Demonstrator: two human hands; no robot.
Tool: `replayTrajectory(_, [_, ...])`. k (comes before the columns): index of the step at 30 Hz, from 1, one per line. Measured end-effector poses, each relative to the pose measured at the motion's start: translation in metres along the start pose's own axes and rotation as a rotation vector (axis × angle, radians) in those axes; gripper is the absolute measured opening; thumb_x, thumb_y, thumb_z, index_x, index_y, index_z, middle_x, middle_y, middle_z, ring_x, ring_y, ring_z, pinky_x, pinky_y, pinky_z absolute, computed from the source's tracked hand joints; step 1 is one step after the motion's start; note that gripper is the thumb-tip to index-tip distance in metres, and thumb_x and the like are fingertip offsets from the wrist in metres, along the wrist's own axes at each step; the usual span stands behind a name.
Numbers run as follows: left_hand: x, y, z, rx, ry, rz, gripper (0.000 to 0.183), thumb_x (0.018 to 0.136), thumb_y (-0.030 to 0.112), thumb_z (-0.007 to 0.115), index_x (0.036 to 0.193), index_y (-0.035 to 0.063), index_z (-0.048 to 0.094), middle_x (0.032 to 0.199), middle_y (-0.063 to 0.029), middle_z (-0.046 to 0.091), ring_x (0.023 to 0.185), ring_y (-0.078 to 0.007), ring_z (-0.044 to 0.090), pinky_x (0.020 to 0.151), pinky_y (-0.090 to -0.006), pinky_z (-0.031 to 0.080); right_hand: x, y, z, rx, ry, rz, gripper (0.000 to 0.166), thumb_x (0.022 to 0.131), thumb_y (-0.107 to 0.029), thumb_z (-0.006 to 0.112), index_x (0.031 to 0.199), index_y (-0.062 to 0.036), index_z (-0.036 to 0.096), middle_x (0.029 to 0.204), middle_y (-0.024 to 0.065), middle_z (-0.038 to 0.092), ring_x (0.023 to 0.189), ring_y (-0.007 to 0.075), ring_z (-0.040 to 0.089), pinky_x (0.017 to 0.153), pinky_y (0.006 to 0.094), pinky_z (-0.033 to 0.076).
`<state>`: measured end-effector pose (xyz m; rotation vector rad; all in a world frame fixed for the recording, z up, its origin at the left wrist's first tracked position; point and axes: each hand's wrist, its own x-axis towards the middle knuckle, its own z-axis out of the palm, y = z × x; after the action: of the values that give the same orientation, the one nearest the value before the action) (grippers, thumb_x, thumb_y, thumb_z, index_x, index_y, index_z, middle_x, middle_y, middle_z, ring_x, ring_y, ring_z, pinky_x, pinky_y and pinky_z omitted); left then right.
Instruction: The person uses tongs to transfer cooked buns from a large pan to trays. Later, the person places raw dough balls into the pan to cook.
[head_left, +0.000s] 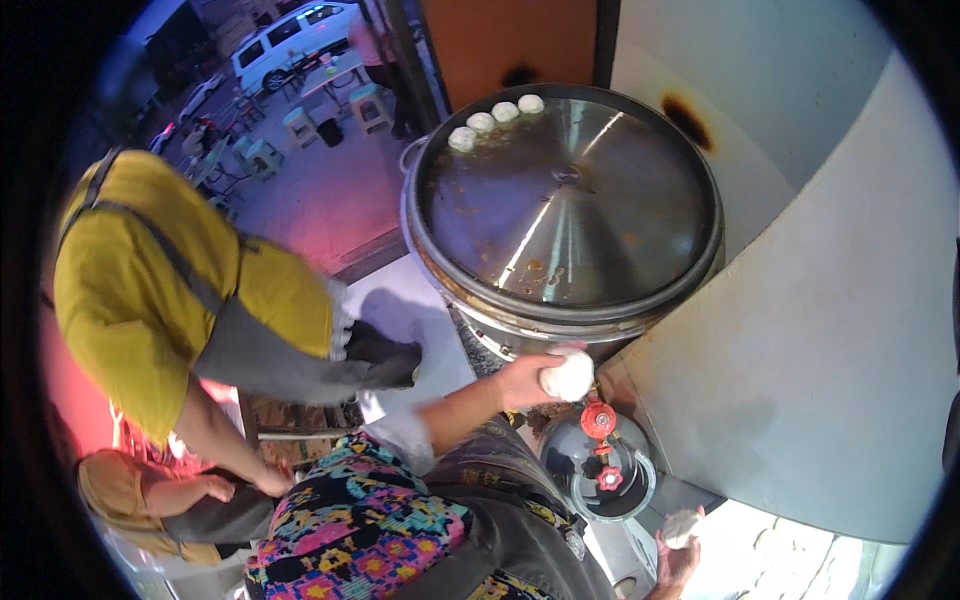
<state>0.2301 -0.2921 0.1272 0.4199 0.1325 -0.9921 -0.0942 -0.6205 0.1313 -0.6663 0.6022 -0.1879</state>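
My left hand (519, 383) grips a round white dough ball (568, 376), held out just in front of the near rim of a big round griddle pan (637, 225). Lower and to the right, my right hand (679, 564) holds another white dough piece (682, 529) in its fingers. Several white dough balls (481, 122) sit in a row along the pan's far left edge. The pan's metal surface looks wet with oil and carries brown bits. Below my left hand stands a dark gas cylinder (555, 442) with a red regulator (598, 418) and a red valve knob (610, 478).
A co-worker in a yellow top (150, 285) bends at the left; another person (112, 487) is below. A pale curved panel (810, 337) borders the right. Pale pieces lie on a brightly lit surface (727, 555). Outside are stools (371, 105), tables and a white van (289, 41).
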Motion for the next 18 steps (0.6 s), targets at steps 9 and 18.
replayTrajectory(9, [0.03,0.145,-0.051,0.799,0.207,0.202,0.067,0.078,0.007,0.068,0.135,0.0108,0.034,0.124,-0.0077,0.048,0.115,-0.0185,0.047,0.097,-0.0315,0.04,0.147,0.061,0.154,-0.334,-0.162,0.153,0.089,0.062,-0.012,0.069,0.141,-0.0138,0.027,0.128,0.0112,0.043,0.116,0.028,0.047,0.094,0.0452,0.043])
replayTrajectory(18, [0.129,0.167,-0.103,1.809,0.26,0.45,0.051,0.064,0.005,0.07,0.112,0.0119,0.056,0.11,-0.0117,0.054,0.103,-0.0319,0.054,0.09,-0.0386,0.045,0.283,0.11,0.301,-1.017,-0.178,-0.086,0.069,0.067,0.004,0.063,0.131,-0.0071,0.04,0.116,0.0087,0.051,0.11,0.0223,0.051,0.094,0.0349,0.042])
